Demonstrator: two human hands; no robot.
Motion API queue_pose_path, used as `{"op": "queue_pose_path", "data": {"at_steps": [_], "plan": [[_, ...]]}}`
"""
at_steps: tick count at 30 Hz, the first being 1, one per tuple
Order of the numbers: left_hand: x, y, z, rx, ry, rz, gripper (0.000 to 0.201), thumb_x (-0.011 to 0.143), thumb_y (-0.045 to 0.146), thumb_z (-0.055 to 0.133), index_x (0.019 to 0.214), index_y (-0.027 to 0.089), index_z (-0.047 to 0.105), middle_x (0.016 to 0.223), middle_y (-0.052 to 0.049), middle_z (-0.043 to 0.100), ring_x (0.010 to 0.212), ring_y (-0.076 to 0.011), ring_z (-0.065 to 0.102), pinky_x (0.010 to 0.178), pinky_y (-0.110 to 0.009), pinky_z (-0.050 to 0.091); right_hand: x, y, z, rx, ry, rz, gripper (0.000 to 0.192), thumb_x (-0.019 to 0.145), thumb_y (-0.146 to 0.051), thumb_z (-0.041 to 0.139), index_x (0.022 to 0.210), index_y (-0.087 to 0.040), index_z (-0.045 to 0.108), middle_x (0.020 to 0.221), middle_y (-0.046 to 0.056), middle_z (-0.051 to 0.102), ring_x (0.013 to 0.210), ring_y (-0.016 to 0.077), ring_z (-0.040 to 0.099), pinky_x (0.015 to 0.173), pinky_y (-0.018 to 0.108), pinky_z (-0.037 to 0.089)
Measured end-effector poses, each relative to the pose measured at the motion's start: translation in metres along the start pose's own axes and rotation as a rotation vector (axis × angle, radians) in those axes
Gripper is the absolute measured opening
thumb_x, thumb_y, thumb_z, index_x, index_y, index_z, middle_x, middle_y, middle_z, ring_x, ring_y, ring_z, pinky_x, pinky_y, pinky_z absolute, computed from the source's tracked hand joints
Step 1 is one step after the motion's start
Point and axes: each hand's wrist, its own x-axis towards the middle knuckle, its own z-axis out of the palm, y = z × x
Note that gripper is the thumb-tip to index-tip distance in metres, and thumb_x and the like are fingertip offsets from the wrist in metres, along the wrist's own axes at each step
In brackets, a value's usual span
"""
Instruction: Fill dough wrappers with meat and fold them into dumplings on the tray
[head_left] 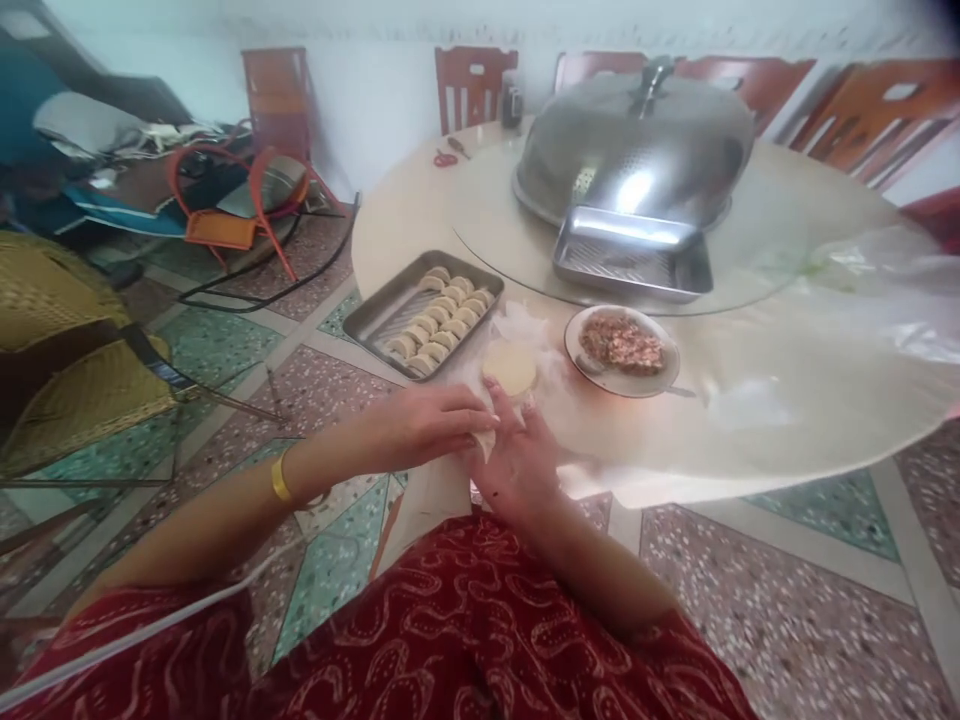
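Note:
My left hand (439,424) comes in from the left with its fingers closed on a pale dumpling wrapper (486,440). Against it, my right hand (523,465) grips the same wrapper on its thumb side, its other fingers stretched forward. Most of the wrapper is hidden by the fingers, so any filling inside cannot be made out. Just beyond the fingertips lie round, flat dough wrappers (511,366) on the floured table. Ahead to the left, a metal tray (367,318) holds rows of folded dumplings (442,318). On the right a bowl (667,378) contains minced meat filling (624,342) and a utensil.
A second metal tray (630,262) sits on the glass turntable (495,235), before a large domed metal cover (637,140). Clear plastic (900,290) covers the right of the round table (405,200). Wooden chairs (474,85) stand behind; a wicker chair (67,340) is at left.

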Motion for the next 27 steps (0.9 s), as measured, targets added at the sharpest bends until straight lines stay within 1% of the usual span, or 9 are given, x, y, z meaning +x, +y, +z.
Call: {"op": "queue_pose_path", "data": {"at_steps": [2,4,7,8,12,16,21,25,27], "plan": [[-0.006,-0.015,-0.016,0.045,0.006,-0.052,0.024,0.097,0.024,0.052,0.118,0.018,0.061,0.114,-0.011,0.069,0.098,-0.0166,0.066,0.083,-0.026,0.055,0.005,-0.002,0.002,0.055,-0.017,0.053,0.046,0.089,-0.054,0.036,0.121,-0.029,0.059,0.118,0.004,0.069,0.105,0.0201,0.066,0.098,0.047,0.05],[-0.012,-0.038,-0.031,0.105,0.025,-0.107,0.023,0.097,0.025,0.052,0.115,0.019,0.064,0.11,-0.009,0.07,0.096,-0.0159,0.067,0.083,-0.025,0.054,0.01,-0.006,-0.002,0.091,-0.004,0.044,0.047,0.087,-0.056,0.039,0.122,-0.03,0.058,0.123,0.005,0.068,0.109,0.0216,0.064,0.101,0.05,0.046],[-0.018,-0.087,-0.047,0.216,0.018,-0.254,0.026,0.098,0.029,0.05,0.116,0.019,0.065,0.113,-0.009,0.07,0.099,-0.0175,0.067,0.087,-0.029,0.053,0.014,-0.016,-0.016,0.071,0.06,-0.053,0.051,0.082,-0.061,0.045,0.123,-0.033,0.058,0.131,0.007,0.065,0.121,0.0261,0.059,0.107,0.057,0.038],[-0.019,-0.106,-0.051,0.237,-0.003,-0.272,0.028,0.098,0.03,0.048,0.116,0.019,0.066,0.113,-0.01,0.07,0.098,-0.0177,0.067,0.087,-0.029,0.053,0.014,-0.019,-0.021,0.053,0.077,-0.096,0.054,0.081,-0.063,0.045,0.125,-0.034,0.057,0.133,0.007,0.063,0.125,0.027,0.057,0.109,0.058,0.035],[-0.017,-0.178,-0.054,0.3,-0.091,-0.408,0.033,0.098,0.034,0.044,0.117,0.019,0.066,0.114,-0.01,0.069,0.1,-0.0185,0.065,0.088,-0.03,0.051,0.016,-0.032,-0.035,-0.042,0.139,-0.238,0.06,0.082,-0.069,0.04,0.131,-0.037,0.055,0.141,0.008,0.058,0.13,0.0284,0.054,0.111,0.061,0.032],[-0.014,-0.227,-0.041,0.308,-0.171,-0.49,0.032,0.095,0.03,0.047,0.117,0.017,0.067,0.114,-0.011,0.069,0.099,-0.0193,0.066,0.086,-0.03,0.05,0.02,-0.041,-0.041,-0.051,0.236,-0.31,0.066,0.083,-0.07,0.037,0.137,-0.035,0.051,0.141,0.01,0.058,0.13,0.0308,0.055,0.108,0.063,0.036],[-0.014,-0.256,-0.022,0.28,-0.259,-0.453,0.03,0.095,0.031,0.046,0.114,0.019,0.067,0.111,-0.008,0.07,0.096,-0.017,0.065,0.085,-0.026,0.048,0.026,-0.048,-0.044,-0.055,0.28,-0.467,0.065,0.082,-0.07,0.042,0.136,-0.034,0.052,0.141,0.01,0.058,0.133,0.0321,0.051,0.11,0.065,0.033],[-0.011,-0.263,-0.017,0.238,-0.335,-0.464,0.03,0.096,0.031,0.045,0.114,0.02,0.066,0.111,-0.007,0.069,0.093,-0.0163,0.065,0.082,-0.025,0.046,0.032,-0.05,-0.044,-0.122,0.269,-0.559,0.061,0.077,-0.07,0.051,0.13,-0.041,0.056,0.14,0.003,0.06,0.134,0.0295,0.05,0.115,0.061,0.027],[-0.008,-0.265,-0.017,0.221,-0.367,-0.487,0.029,0.096,0.031,0.046,0.114,0.021,0.066,0.109,-0.006,0.069,0.092,-0.0167,0.065,0.08,-0.025,0.046,0.035,-0.049,-0.047,-0.161,0.263,-0.595,0.06,0.074,-0.071,0.054,0.127,-0.044,0.058,0.137,0.001,0.061,0.133,0.0286,0.05,0.115,0.059,0.027]]}}
